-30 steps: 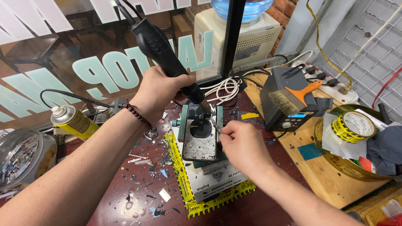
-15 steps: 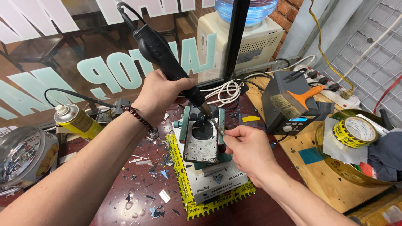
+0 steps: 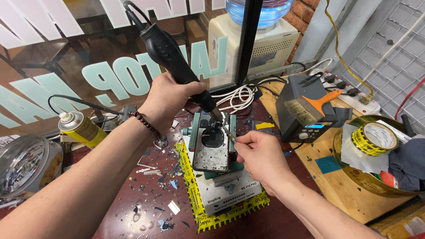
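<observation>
My left hand [image 3: 169, 101] grips a black hot-air gun [image 3: 175, 59], its metal nozzle pointing down at the top of a phone [image 3: 214, 148]. The phone lies back-up with a stripped, scratched rear, clamped in a green fixture [image 3: 195, 128] on a white base unit [image 3: 228, 194]. My right hand [image 3: 259, 156] pinches a thin metal tool [image 3: 227, 132], its tip at the phone's upper right edge near the nozzle. A bead bracelet sits on my left wrist.
A yellow spray can [image 3: 82, 128] and a round clear tin [image 3: 26, 163] stand at the left. Glass shards litter the dark table. At the right are a grey station [image 3: 305, 115] with an orange brush [image 3: 310, 106], a yellow tape roll [image 3: 374, 138] and a power strip [image 3: 349, 93].
My right hand has moved slightly down and right along the phone's edge. The hot-air gun stays over the phone's top; the view has shifted a little.
</observation>
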Motion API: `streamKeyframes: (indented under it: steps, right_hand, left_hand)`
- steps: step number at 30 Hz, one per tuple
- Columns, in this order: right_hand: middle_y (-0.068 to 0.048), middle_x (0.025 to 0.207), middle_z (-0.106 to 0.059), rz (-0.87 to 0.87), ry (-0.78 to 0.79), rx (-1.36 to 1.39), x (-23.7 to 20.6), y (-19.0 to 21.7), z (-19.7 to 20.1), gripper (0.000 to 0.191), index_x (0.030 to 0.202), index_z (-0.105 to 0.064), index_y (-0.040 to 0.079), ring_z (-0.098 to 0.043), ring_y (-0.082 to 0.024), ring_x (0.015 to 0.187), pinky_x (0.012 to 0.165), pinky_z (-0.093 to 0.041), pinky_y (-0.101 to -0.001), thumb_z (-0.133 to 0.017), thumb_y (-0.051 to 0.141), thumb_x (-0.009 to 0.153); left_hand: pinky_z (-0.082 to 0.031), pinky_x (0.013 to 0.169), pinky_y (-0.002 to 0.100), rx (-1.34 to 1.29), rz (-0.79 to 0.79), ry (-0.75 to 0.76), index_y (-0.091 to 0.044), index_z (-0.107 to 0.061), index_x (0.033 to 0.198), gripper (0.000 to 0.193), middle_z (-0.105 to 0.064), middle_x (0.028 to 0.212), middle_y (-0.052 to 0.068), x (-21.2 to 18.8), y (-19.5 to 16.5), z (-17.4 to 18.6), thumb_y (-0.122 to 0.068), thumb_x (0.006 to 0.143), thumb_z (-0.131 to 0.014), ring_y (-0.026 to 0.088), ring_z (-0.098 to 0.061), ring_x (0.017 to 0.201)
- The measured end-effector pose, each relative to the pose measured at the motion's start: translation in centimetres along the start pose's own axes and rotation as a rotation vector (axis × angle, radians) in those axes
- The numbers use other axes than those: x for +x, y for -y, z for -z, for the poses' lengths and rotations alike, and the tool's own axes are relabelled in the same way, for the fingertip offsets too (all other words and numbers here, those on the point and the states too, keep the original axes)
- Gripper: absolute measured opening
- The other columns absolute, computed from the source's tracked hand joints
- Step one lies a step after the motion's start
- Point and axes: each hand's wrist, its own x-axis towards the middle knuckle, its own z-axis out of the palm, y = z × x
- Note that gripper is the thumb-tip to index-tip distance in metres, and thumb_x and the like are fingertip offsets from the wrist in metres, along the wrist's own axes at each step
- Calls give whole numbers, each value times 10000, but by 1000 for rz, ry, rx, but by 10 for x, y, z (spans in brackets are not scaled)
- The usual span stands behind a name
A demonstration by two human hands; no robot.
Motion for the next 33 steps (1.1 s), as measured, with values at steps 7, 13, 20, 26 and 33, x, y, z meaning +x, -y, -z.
streamKeyframes:
  steps: [7,13,20,26,33]
  right_hand:
    - [-116,752,-779,606,28,-660,-1,37,22,132,934,-766,43,-749,-172,624,581,-557,-327,-708,124,847]
    - [-158,736,-752,380,-156,-475,-24,27,-9,142,945,-728,22,-766,-239,623,579,-545,-360,-679,144,892]
    - [-177,782,-754,423,-115,-678,-12,29,2,152,987,-742,58,-750,-300,702,615,-550,-382,-670,142,882]
    - [-115,766,-789,386,-18,-398,6,0,-1,143,976,-722,15,-734,-194,645,582,-557,-320,-670,119,892]
    - [-41,724,-657,-60,140,202,31,3,38,123,1072,-689,20,-395,-102,489,418,-258,-299,-691,109,987]
  left_hand:
    - [-561,531,272,64,-28,13,32,-701,889,184,-736,807,103,-1,-8,-4,-117,816,-782,151,-696,637]
    - [-556,521,279,60,-8,15,45,-694,883,191,-736,795,114,-2,-7,-8,-111,818,-782,166,-683,612]
    - [-574,538,287,40,-38,21,42,-699,887,185,-739,812,99,0,-6,-5,-109,819,-780,156,-709,652]
    - [-602,559,301,-9,-12,0,60,-680,906,197,-740,838,118,1,-4,6,-96,824,-767,184,-729,691]
    - [-646,599,348,-150,44,29,55,-672,916,179,-756,871,139,2,-6,18,-84,820,-734,227,-756,705]
